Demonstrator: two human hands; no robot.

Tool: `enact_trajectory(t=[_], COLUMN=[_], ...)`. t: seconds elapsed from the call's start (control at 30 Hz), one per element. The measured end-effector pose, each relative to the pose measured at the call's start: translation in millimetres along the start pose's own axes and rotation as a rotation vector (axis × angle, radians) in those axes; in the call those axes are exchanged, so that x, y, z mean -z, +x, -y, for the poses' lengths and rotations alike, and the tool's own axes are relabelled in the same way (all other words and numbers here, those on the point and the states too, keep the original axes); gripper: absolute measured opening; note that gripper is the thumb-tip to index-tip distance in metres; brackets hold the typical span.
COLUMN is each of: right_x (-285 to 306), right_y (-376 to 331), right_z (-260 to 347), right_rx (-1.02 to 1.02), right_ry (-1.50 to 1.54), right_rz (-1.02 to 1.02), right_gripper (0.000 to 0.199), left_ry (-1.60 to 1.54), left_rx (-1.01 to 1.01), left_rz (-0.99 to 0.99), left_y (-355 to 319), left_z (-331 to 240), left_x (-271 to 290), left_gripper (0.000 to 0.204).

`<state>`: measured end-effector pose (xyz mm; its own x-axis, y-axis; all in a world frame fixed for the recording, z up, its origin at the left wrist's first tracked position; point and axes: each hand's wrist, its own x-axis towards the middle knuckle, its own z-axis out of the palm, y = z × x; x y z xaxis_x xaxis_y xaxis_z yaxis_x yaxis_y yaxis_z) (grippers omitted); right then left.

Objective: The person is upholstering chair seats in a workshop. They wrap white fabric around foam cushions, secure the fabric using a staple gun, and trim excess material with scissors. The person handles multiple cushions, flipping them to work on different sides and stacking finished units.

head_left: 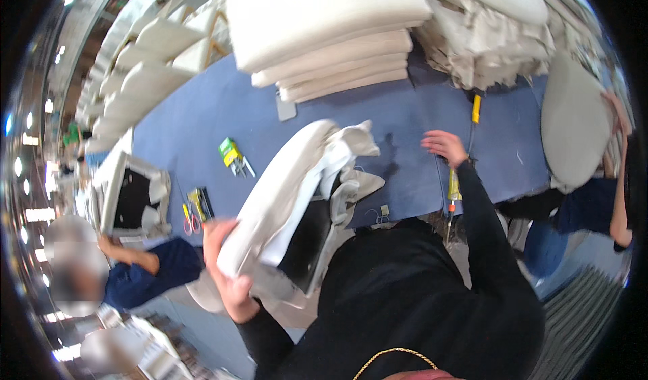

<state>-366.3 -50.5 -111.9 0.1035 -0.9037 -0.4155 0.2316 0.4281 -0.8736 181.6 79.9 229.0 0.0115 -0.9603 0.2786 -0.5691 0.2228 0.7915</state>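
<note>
A beige upholstered seat cushion (280, 187) stands tilted on its edge near the front of the blue table, with a black panel on its underside and loose fabric flaps around it. My left hand (231, 272) grips its near left end, thumb and fingers around the edge. Over the table to the right, my right hand (445, 147) is open with fingers stretched out, holding nothing. Just below that hand lies a slim tool with a yellow body (453, 185), an orange collar and a thin metal tip pointing at the table's near edge. A yellow cylinder (476, 109) lies beyond the hand.
A stack of beige cushions (337, 76) and heaped fabric covers (486, 52) fill the far side. Scissors (192, 221), a green-yellow box (229, 150) and a grey flat object (286, 107) lie leftward. Co-workers handle a framed cushion (162, 177) at left and a rounded one (574, 123) at right.
</note>
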Motion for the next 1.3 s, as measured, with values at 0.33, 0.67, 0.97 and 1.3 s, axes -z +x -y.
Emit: enact_trajectory(t=[0.33, 0.67, 0.97, 1.3], right_x=[107, -125, -153, -142], right_y=[-249, -335, -369, -353], right_z=[47, 199, 181, 163], right_rx=[0.116, 0.554, 0.176, 0.264], right_ry=[-0.254, -1.108, -0.151, 0.120], right_rz=[-0.834, -0.779, -0.687, -0.710], right_gripper=[0.034, 0.012, 0.027, 0.048], left_ry=[-0.508, -0.448, -0.426, -0.405], left_rx=[-0.571, -0.571, -0.560, -0.572], left_rz=[0.846, 1.071, 1.151, 1.172], left_y=[122, 80, 71, 77], left_z=[-61, -106, -117, -120], left_x=[-153, -255, -288, -296], left_gripper=[0.065, 0.057, 0.051, 0.052])
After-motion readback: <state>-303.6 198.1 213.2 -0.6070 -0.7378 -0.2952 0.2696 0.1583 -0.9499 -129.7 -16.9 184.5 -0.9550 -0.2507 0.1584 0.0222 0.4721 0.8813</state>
